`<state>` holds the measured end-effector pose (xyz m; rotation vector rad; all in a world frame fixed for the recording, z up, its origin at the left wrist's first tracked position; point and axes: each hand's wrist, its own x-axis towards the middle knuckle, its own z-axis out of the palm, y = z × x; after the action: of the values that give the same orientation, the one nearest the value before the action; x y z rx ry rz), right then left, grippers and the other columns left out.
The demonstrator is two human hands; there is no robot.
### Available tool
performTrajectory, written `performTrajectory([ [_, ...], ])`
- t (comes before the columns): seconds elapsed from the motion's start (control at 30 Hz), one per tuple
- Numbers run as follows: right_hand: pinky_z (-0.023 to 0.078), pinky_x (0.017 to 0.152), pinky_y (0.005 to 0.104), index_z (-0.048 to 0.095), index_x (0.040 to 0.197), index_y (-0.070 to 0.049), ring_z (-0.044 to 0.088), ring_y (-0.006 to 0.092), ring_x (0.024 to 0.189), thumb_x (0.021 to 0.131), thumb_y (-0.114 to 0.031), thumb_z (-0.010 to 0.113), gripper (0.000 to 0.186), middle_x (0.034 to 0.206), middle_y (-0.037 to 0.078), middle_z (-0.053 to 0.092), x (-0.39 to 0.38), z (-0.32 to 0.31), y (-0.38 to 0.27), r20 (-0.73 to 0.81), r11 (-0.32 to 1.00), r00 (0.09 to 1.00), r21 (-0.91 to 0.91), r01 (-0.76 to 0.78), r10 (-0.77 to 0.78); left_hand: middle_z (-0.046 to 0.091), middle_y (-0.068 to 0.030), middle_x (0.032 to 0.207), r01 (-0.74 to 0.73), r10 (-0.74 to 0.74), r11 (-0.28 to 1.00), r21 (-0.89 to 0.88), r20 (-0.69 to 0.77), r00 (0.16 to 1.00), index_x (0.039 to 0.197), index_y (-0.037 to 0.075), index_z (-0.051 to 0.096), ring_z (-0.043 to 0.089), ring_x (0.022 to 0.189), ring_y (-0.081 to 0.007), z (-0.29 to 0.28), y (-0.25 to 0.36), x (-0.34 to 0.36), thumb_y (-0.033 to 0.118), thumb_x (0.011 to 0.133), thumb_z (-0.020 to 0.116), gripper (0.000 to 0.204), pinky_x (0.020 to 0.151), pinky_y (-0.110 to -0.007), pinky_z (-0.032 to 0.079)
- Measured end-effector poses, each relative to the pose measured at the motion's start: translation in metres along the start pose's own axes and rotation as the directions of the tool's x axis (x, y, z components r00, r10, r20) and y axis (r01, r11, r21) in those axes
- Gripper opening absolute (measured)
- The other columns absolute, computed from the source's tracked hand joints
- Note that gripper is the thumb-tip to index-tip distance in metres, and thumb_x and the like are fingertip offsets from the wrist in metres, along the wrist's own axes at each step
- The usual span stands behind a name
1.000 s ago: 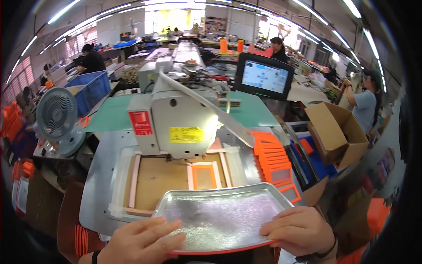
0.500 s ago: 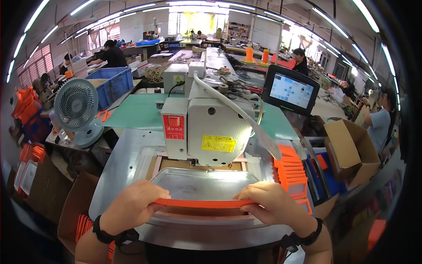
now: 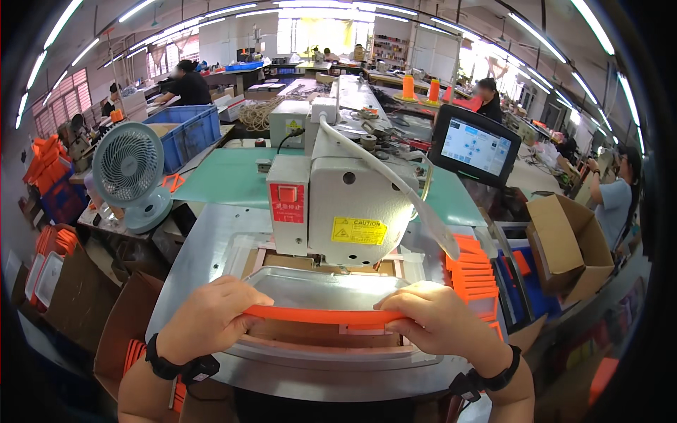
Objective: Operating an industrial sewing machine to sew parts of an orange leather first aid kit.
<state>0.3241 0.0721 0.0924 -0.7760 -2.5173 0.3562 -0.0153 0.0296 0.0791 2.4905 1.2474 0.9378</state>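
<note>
My left hand (image 3: 211, 316) and my right hand (image 3: 443, 321) are closed on the two ends of an orange strip (image 3: 324, 315). Thumbs sit below it and fingers above. The strip runs along the near edge of a flat, see-through grey sheet (image 3: 317, 290), which slopes away under the machine head. This orange-edged clear sheet is held over a framed opening (image 3: 300, 334) in the metal bed of a large white sewing machine (image 3: 352, 190). The machine's needle area is partly hidden behind its head. Both wrists wear black bands with small devices.
Orange frame-shaped pieces (image 3: 471, 276) lie stacked on the bed's right. A touchscreen (image 3: 474, 146) stands at the back right, near an open cardboard box (image 3: 570, 236). On the left are a fan (image 3: 129, 169), a blue crate (image 3: 190, 130) and another box (image 3: 127, 328). Other people work farther off.
The orange strip has risen slightly between my hands, and more of the framed opening shows below it. Both hands keep their hold. The whole view has shifted a little.
</note>
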Motion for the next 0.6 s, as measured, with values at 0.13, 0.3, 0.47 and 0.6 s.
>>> performTrajectory([
  [0.13, 0.049, 0.065, 0.0411, 0.062, 0.1, -0.008, 0.064, 0.0319, 0.077, 0.085, -0.019, 0.072, 0.021, 0.085, 0.01, 0.063, 0.011, -0.006, 0.004, -0.023, 0.997, 1.0, -0.075, -0.019, 0.017, 0.067, -0.0119, 0.091, 0.026, -0.028, 0.999, 0.046, 0.046, 0.999, 0.103, 0.005, 0.069, 0.063, 0.089, -0.0342, -0.011, -0.006, 0.013, 0.003, 0.076, 0.075, 0.028, 0.079, -0.041, 0.052],
  [0.3, 0.049, 0.065, 0.0402, 0.062, 0.097, -0.008, 0.064, 0.029, 0.079, 0.082, -0.019, 0.073, 0.021, 0.085, 0.008, 0.063, 0.009, 0.003, 0.011, -0.036, 0.97, 0.999, -0.244, -0.006, -0.003, 0.067, -0.0122, 0.094, -0.022, 0.016, 0.998, 0.057, 0.104, 0.994, 0.105, 0.006, 0.068, 0.062, 0.092, -0.0329, -0.005, -0.02, 0.021, 0.006, 0.078, 0.074, 0.028, 0.083, -0.04, 0.052],
  [0.47, 0.054, 0.073, 0.0379, 0.064, 0.094, -0.007, 0.068, 0.0255, 0.084, 0.079, -0.016, 0.076, 0.021, 0.093, 0.005, 0.069, -0.021, 0.039, 0.009, 0.011, 0.969, 0.996, -0.232, 0.085, -0.085, 0.067, -0.0079, 0.106, -0.079, 0.058, 0.99, 0.113, 0.177, 0.983, 0.109, 0.009, 0.069, 0.062, 0.1, -0.0296, 0.015, -0.019, -0.009, 0.006, 0.077, 0.075, 0.032, 0.086, -0.038, 0.052],
  [0.6, 0.056, 0.079, 0.0369, 0.064, 0.093, -0.005, 0.069, 0.0247, 0.091, 0.08, -0.012, 0.075, 0.019, 0.099, 0.006, 0.07, -0.032, 0.053, 0.017, 0.059, 0.98, 0.996, -0.183, 0.083, -0.073, 0.066, -0.0081, 0.112, -0.082, 0.047, 0.984, 0.158, 0.215, 0.975, 0.112, 0.011, 0.069, 0.062, 0.102, -0.029, 0.032, -0.019, -0.021, 0.009, 0.078, 0.075, 0.034, 0.088, -0.039, 0.051],
])
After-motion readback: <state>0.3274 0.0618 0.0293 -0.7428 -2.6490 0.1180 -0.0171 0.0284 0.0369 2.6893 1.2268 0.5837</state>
